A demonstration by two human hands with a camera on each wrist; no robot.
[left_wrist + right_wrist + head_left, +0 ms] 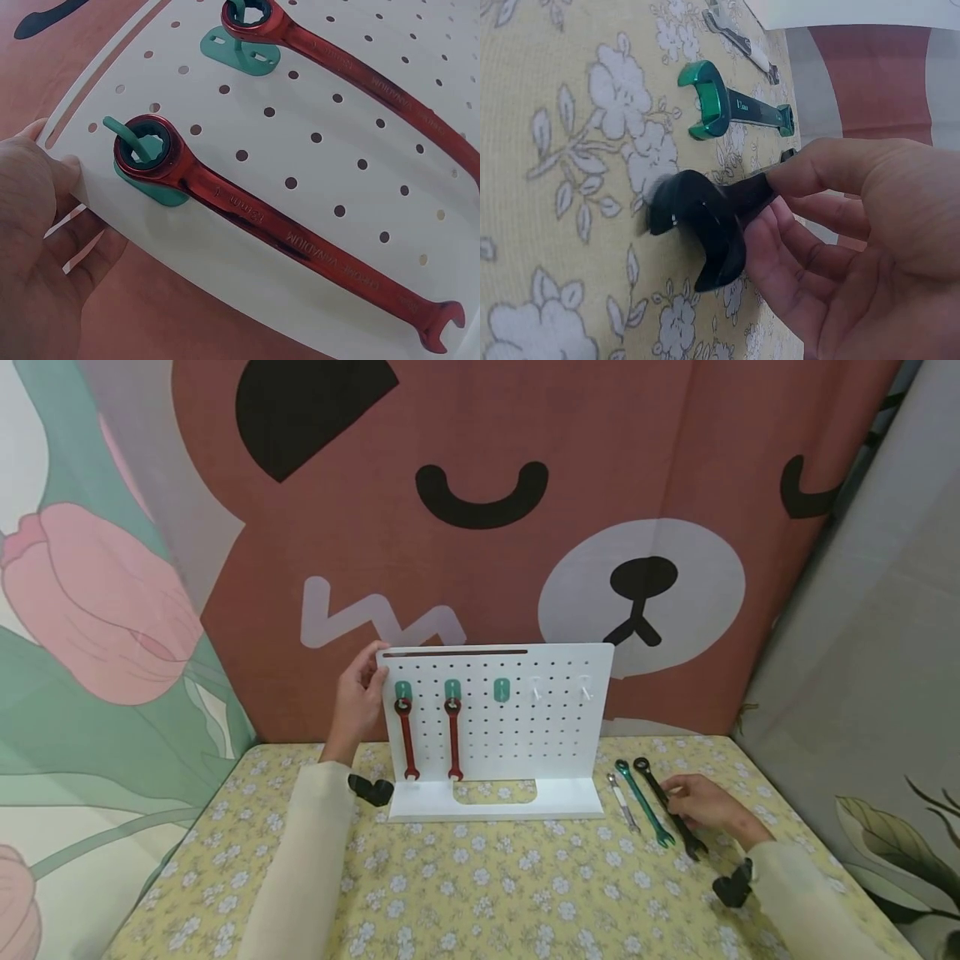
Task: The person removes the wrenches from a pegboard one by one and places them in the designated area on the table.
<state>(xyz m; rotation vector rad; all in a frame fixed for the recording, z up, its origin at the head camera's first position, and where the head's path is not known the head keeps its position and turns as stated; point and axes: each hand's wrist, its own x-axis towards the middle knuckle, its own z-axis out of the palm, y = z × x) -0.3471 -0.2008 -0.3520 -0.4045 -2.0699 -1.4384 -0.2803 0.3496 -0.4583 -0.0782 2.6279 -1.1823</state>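
A white pegboard [487, 739] stands upright on its base, and my left hand [358, 693] holds its upper left edge, thumb in front and fingers behind. Two red combination wrenches [292, 236] hang by their ring ends from green hooks [452, 687] on the board. On the right, my right hand [701, 802] pinches the shaft of a black combination wrench [709, 221] between thumb and fingers, its open end close over the cloth. Beside it lie a green combination wrench [645, 803] and a small silver wrench [623, 803].
A third green hook [502, 690] and two clear hooks [585, 688] on the board carry nothing. Yellow floral cloth [480, 893] covers the table. Behind it hangs a brown curtain [480, 577] with a printed bear face.
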